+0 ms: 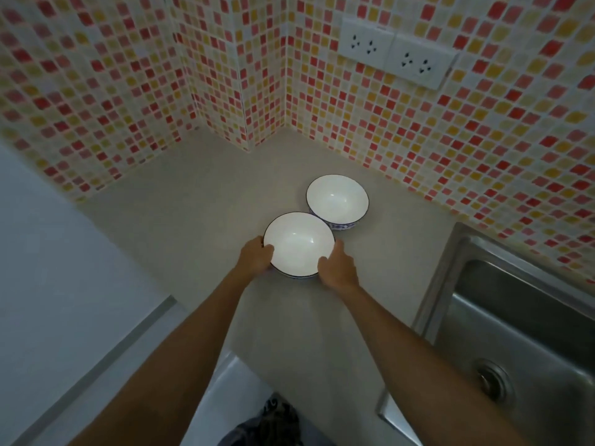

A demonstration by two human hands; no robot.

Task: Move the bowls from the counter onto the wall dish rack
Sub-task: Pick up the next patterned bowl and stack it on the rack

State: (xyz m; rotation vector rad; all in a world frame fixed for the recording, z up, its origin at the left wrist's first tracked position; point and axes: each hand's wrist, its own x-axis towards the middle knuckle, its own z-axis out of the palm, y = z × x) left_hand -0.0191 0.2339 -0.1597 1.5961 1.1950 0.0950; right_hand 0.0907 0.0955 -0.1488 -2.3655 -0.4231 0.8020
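Observation:
Two white bowls with dark rims and blue-patterned outsides stand on the beige counter (pixel 193 204). The near bowl (pixel 297 243) sits between both my hands. My left hand (pixel 256 255) grips its left rim and my right hand (pixel 338 265) grips its right rim. Whether the bowl rests on the counter or is lifted off it I cannot tell. The far bowl (pixel 336 199) stands just behind it to the right, its rim touching or nearly touching the near bowl. No dish rack is in view.
A steel sink (pixel 515 317) with a drain is set into the counter at the right. Mosaic-tiled walls close the corner behind the bowls, with two white sockets (pixel 396 53) high on the right wall. The counter's front edge runs past my left arm.

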